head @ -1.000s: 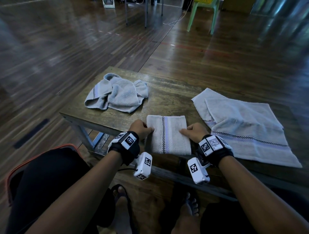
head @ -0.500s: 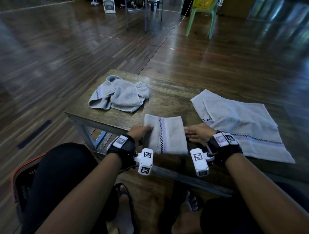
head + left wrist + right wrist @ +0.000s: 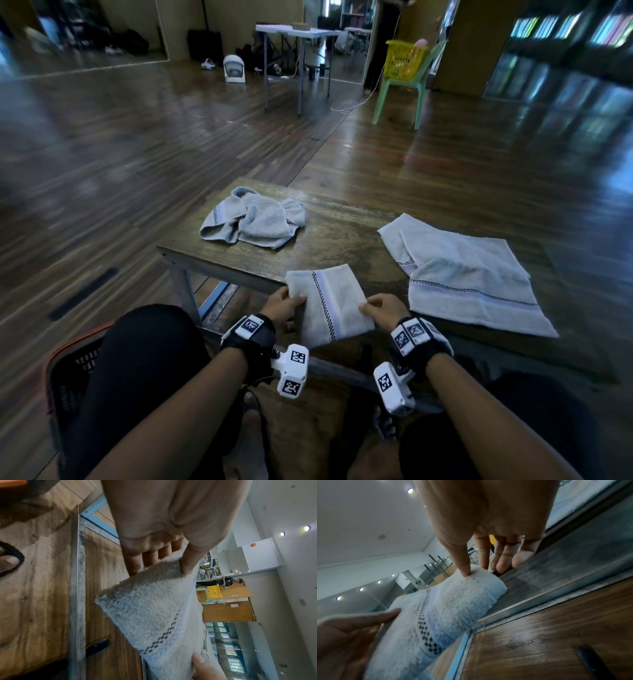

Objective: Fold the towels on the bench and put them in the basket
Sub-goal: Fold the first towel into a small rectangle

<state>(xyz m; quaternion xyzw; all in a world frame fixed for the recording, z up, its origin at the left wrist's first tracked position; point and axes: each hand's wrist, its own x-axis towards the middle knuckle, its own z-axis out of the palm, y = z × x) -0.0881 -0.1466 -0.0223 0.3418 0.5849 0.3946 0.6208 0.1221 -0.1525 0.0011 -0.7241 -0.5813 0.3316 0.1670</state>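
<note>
A folded grey towel (image 3: 330, 303) with a checked stripe is lifted off the near edge of the wooden bench (image 3: 346, 233), tilted toward me. My left hand (image 3: 286, 305) pinches its left edge, thumb on top and fingers under, as the left wrist view shows on the towel (image 3: 154, 609). My right hand (image 3: 382, 310) pinches its right edge between thumb and forefinger; the towel (image 3: 447, 604) fills the right wrist view. A dark basket (image 3: 73, 370) with an orange rim stands on the floor at my left knee, partly hidden by my leg.
A crumpled grey towel (image 3: 255, 222) lies at the bench's far left. A larger, loosely spread towel (image 3: 466, 274) covers the right side. Beyond the bench are wooden floor, a green chair with a yellow basket (image 3: 404, 61) and a white table (image 3: 294, 34).
The folded towel lay flat on the bench with both hands at its sides; now both hands have pinched its edges and lifted it off the bench toward me. The view has tilted upward.
</note>
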